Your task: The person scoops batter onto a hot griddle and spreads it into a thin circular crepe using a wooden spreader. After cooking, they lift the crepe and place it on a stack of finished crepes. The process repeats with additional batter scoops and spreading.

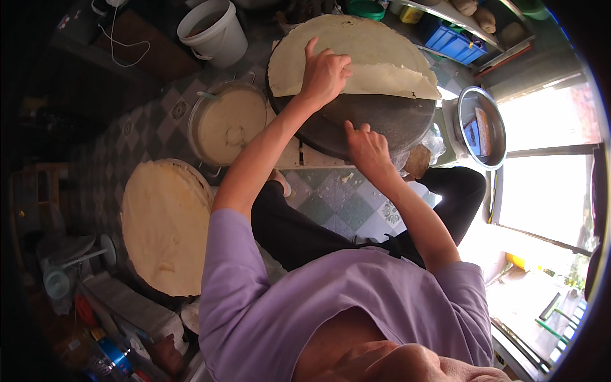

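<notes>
A large, thin round flatbread (305, 62) lies on the far part of a dark round griddle (382, 119). Its near part is folded back over itself, and the folded flap (386, 80) has a ragged edge. The near part of the griddle shows bare. My left hand (327, 71) is over the flatbread at the left end of the flap, with some fingers curled; whether it grips the sheet is hidden. Above the griddle's near rim is my right hand (368, 143), index finger extended and the others bent. Its palm side cannot be seen.
Left of the griddle stands a pot of pale batter (219, 124) with a utensil handle. A stack of flatbreads (167, 229) sits nearer on the left. A white bucket (215, 38) is beyond the pot. A metal basin (482, 129) stands right, beside a bright window (544, 191).
</notes>
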The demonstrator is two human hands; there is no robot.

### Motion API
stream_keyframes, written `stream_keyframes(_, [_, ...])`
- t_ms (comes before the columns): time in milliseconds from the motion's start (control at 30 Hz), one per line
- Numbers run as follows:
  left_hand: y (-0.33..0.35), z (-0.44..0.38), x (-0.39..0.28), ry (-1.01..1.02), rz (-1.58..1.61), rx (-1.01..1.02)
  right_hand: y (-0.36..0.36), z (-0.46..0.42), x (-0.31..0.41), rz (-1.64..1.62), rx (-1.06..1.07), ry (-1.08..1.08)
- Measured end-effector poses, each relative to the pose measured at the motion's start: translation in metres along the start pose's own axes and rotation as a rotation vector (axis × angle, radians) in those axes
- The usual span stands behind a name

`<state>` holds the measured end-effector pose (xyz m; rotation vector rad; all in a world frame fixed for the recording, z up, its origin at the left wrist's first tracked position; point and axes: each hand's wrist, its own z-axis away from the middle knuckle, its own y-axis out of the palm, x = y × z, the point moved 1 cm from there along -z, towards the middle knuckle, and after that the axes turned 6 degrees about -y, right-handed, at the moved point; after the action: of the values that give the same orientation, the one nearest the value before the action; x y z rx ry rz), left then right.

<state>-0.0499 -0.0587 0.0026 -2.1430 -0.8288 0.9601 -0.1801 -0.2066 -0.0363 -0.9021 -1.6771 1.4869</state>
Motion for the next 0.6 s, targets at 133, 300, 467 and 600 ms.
stream_keyframes(133, [-0.005, -0.003, 0.000, 0.052, -0.056, 0.026, 0.010, -0.030, 0.029, -0.003, -0.054, 0.017])
stream_keyframes(300, [-0.006, 0.002, -0.013, 0.059, -0.068, -0.006, 0.001, -0.016, 0.027, -0.042, -0.107, 0.033])
stream_keyframes(467, [0.006, -0.003, -0.047, 0.130, -0.144, 0.090, 0.006, -0.008, 0.016, -0.089, -0.130, 0.084])
stream_keyframes(600, [0.015, -0.006, -0.040, 0.040, -0.105, 0.102, -0.015, 0.039, -0.017, -0.200, -0.071, 0.221])
